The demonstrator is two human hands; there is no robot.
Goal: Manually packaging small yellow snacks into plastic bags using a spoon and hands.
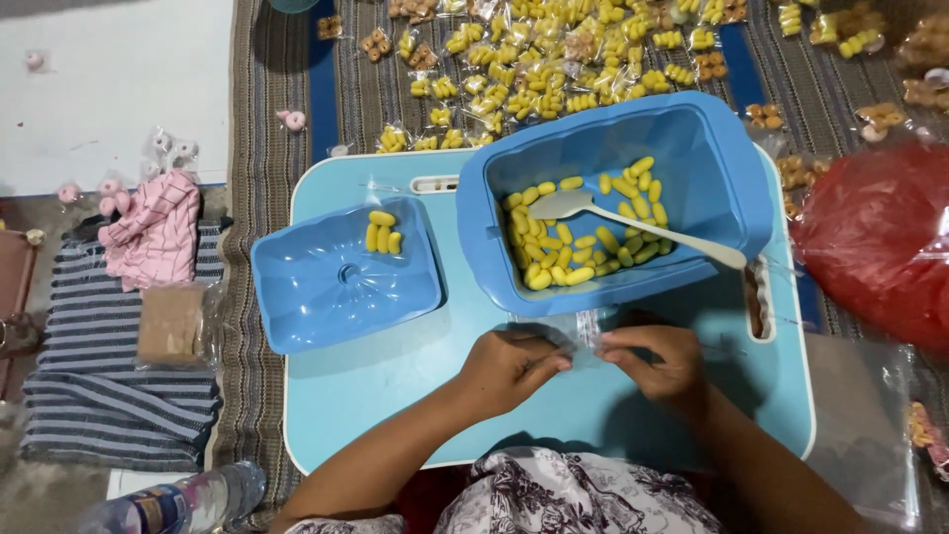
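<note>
**A:** How far along is the packing, judged from the light-blue tabletop (395,396)?

**B:** A fair way, it seems. Beyond the tabletop's far edge, on the striped mat (287,99), lies a wide spread of filled packets (554,69), many of them holding yellow snacks. On the tabletop's right half stands the big blue tub (712,168), with a layer of loose yellow pieces (583,242) covering only part of its bottom and a white spoon (633,222) resting across them.

**A:** And on the left half?

**B:** The blue lid (341,282), turned up like a tray, with one small portion (383,232) of the yellow pieces counted out.

**A:** The hands?

**B:** At the near edge, just in front of the tub. The left hand (509,366) and right hand (657,361) both pinch a small clear bag (585,331), fingers closed on its edges. It looks empty; filling appears yet to come.
</note>
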